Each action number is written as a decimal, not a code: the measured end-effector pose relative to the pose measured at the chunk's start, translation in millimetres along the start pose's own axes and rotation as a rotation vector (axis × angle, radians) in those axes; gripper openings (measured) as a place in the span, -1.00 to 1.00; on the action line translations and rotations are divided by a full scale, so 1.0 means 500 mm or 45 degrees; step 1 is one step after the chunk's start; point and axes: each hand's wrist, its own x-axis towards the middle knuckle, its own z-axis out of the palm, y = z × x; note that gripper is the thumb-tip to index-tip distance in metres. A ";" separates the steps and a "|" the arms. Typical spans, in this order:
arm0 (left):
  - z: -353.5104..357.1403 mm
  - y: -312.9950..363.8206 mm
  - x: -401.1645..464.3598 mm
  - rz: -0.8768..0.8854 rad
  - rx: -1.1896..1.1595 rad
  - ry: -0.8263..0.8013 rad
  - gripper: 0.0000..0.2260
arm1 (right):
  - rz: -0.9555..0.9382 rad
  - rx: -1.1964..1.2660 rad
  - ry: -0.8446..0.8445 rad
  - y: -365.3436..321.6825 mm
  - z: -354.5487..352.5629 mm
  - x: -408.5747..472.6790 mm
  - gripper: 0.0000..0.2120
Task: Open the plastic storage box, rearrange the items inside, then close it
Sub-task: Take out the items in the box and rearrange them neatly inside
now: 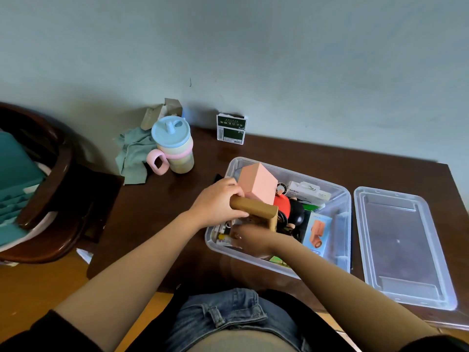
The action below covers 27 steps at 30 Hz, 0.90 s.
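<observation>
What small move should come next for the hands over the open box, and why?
Probably set the pink box down into a free spot in the storage box. The left hand holds it and a brown piece above the clutter, the right hand reaches inside, and the lid lies aside.
</observation>
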 end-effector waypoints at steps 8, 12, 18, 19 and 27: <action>-0.002 0.017 -0.008 0.134 0.209 0.106 -0.62 | -0.017 0.806 0.313 0.069 -0.041 -0.171 -0.83; 0.007 0.080 0.008 0.266 0.101 0.202 -0.52 | 0.101 1.199 0.377 0.147 -0.043 -0.222 -0.83; 0.051 0.206 0.113 0.334 -0.005 -0.245 -0.79 | 0.492 1.239 0.647 0.234 -0.030 -0.233 -0.76; 0.065 0.220 0.132 0.287 0.040 -0.349 -0.82 | 0.548 1.209 0.695 0.241 -0.026 -0.231 -0.76; 0.168 0.280 0.226 0.089 0.681 -0.868 -0.75 | 0.745 1.172 0.885 0.262 0.011 -0.234 -0.64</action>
